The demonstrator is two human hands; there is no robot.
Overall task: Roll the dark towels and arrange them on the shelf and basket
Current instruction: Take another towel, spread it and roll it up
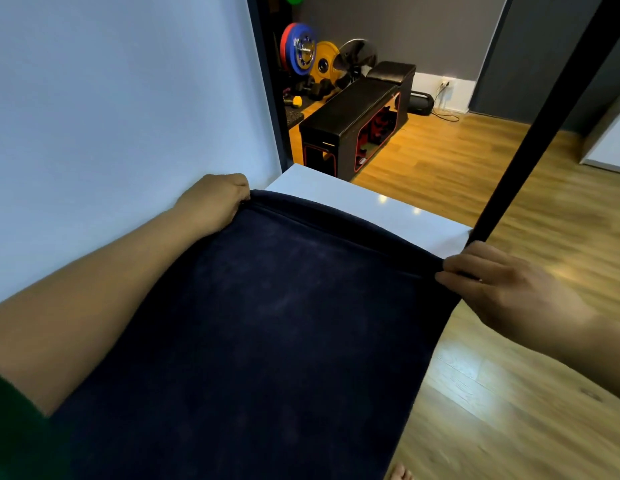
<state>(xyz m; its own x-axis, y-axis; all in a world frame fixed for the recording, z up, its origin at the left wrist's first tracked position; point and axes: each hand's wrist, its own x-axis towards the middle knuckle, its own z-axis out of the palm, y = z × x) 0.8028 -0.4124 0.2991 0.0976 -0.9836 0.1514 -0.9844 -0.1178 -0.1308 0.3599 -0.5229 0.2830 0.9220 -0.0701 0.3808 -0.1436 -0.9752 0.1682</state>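
2 dark towel (284,323) corners pinched by left hand (215,199) & right hand (509,285); near end cut off.

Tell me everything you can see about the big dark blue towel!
The towel is dark navy and looks soft and fuzzy, with a hem band along its far edge. It is spread open, not yet rolled, and reaches from the white surface toward the camera. The left hand grips its far left corner and the right hand pinches its far right corner, so the far edge runs in a gentle curve between the hands.
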